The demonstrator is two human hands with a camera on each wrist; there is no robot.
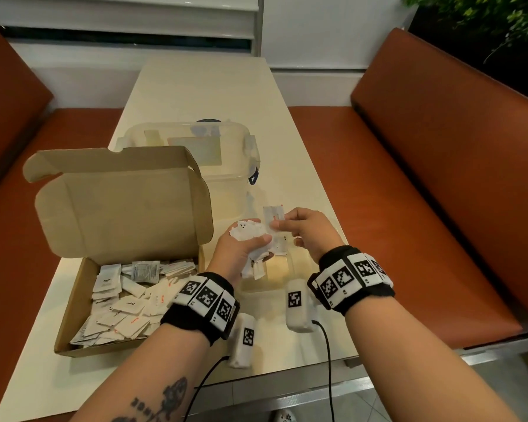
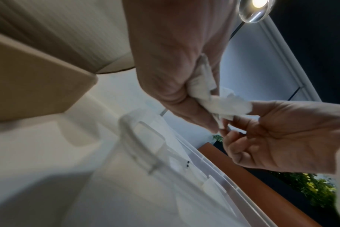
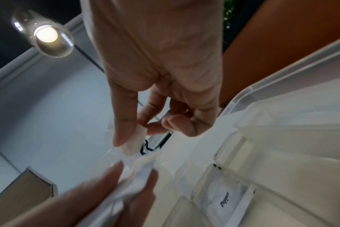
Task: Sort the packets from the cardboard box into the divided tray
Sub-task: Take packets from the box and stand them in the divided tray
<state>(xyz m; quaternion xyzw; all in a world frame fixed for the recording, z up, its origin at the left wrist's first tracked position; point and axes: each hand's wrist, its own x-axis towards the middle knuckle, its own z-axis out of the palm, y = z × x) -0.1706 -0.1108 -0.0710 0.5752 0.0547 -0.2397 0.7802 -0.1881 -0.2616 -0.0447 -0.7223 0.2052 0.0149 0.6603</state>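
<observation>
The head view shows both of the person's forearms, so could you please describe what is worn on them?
Each bare wrist carries a black band ringed with white tiles printed with black square codes. A white camera pod with one code and a black cable hangs under each. The left forearm has a dark tattoo. No sleeves or gloves show.

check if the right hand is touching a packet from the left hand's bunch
Touching: in the right wrist view the right hand pinches one packet between thumb and forefinger.
</observation>
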